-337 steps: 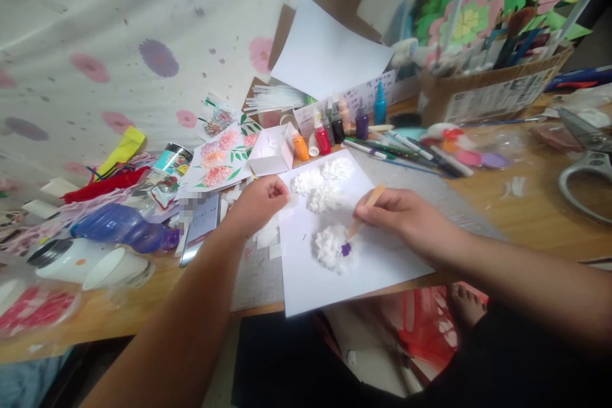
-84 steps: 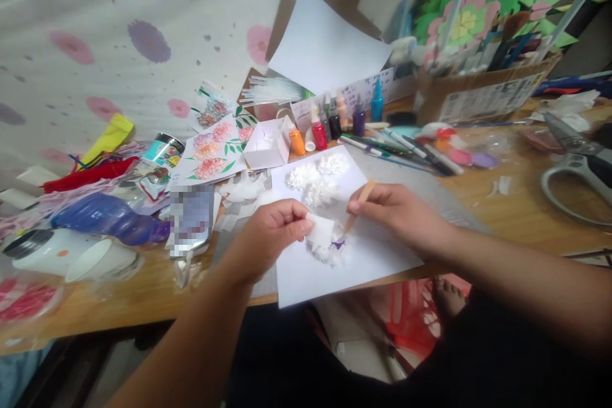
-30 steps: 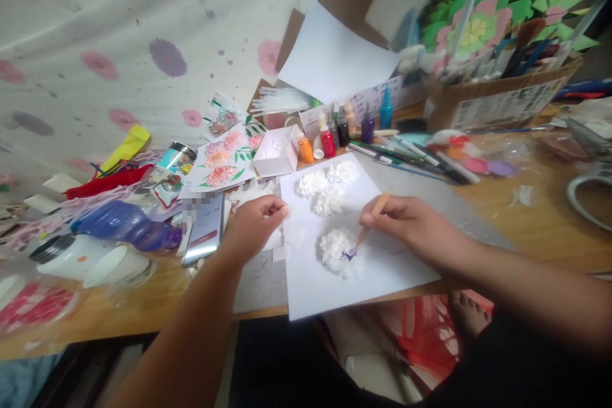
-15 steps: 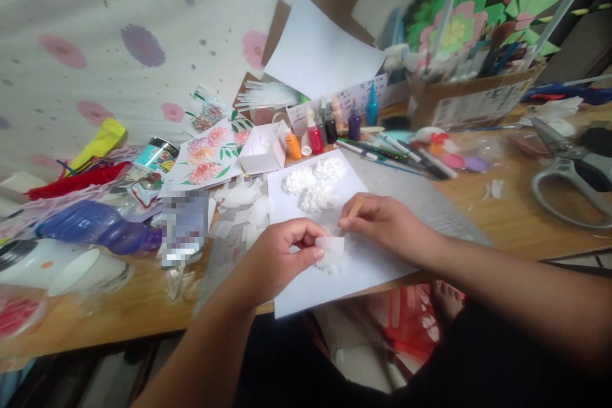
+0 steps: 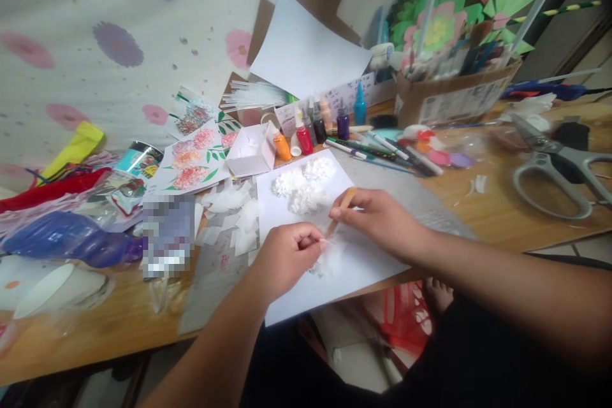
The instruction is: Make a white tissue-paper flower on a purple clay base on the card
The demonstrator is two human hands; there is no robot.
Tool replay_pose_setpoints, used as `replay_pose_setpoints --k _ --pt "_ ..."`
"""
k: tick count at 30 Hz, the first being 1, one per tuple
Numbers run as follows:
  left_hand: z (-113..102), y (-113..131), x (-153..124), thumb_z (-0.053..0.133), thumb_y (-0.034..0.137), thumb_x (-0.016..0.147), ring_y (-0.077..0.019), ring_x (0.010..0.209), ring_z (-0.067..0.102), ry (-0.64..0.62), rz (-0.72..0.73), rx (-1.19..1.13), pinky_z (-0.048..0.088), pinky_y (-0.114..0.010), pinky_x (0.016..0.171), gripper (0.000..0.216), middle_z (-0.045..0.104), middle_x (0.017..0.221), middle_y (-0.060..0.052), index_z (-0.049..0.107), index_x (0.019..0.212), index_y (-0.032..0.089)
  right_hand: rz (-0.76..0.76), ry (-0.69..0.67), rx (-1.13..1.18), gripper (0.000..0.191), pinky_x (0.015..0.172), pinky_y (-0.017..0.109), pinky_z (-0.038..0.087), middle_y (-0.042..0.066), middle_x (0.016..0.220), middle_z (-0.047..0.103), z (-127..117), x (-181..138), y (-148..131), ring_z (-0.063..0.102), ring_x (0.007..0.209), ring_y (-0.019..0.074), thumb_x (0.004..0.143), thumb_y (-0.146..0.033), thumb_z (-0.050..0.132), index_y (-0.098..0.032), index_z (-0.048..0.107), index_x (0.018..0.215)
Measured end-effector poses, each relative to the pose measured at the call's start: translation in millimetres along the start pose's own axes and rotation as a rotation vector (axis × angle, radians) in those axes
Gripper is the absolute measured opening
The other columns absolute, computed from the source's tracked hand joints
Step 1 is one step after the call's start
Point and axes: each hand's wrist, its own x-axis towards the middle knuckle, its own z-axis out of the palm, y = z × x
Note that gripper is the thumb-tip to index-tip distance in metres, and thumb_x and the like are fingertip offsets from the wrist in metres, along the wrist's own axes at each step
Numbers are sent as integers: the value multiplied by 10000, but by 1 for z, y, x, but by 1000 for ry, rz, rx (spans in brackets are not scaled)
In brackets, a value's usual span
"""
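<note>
A white sheet of paper (image 5: 363,268) lies on the wooden table in front of me. Two or three fluffy white tissue tufts (image 5: 301,185) sit near its far end, and another tuft (image 5: 329,262) lies between my hands. My left hand (image 5: 282,258) is closed in a pinch on a small piece of white tissue, pressed against the tip of a thin wooden stick (image 5: 340,207). My right hand (image 5: 382,220) grips that stick like a pencil, its tip pointing down at the near tuft.
Loose white tissue squares (image 5: 234,217) lie left of the sheet. Small colour bottles (image 5: 310,131), pens (image 5: 382,150), a white box (image 5: 248,150) and flower cards (image 5: 191,162) stand behind. Large scissors (image 5: 554,159) lie at right, a cardboard box (image 5: 454,99) of paper flowers at the back.
My left hand fetched a tissue square from the pile at left and has now gathered it tightly against the stick's tip above the near tuft. My view swung slightly right.
</note>
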Motion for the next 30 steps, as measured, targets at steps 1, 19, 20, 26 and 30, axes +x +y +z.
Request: replay_pose_setpoints --k 1,19,20,26,30 --pt "1 -2 1 563 315 794 -103 523 492 17 4 9 375 -223 501 152 510 561 40 630 765 182 5 20 4 184 695 283 431 13 725 623 -2 -1 -2 573 715 156 817 -301 584 -182 605 678" --pt "2 -5 4 552 301 795 -81 481 419 47 13 -32 317 -204 456 141 464 542 51 598 741 179 -254 -84 -183 170 730 304 448 31 783 618 3 -6 3 583 758 153 843 -230 588 -195 622 680" --pt "1 -6 4 546 295 798 -83 482 427 49 12 -62 328 -205 459 133 463 542 51 599 756 180 -258 -88 -205 169 726 304 446 34 789 618 3 -6 3 579 753 153 846 -230 588 -194 622 685" --pt "3 -10 1 529 281 814 -91 487 456 112 45 -200 382 -216 496 119 478 530 52 592 825 181 -246 -117 -313 173 708 310 417 41 764 604 11 -4 3 553 756 174 825 -210 602 -187 593 654" --pt "-8 -9 -9 532 291 810 -109 532 503 191 87 -141 396 -227 538 146 519 541 37 614 846 176 -171 -103 -306 164 696 302 406 23 727 599 13 0 4 546 735 172 786 -198 627 -191 573 631"
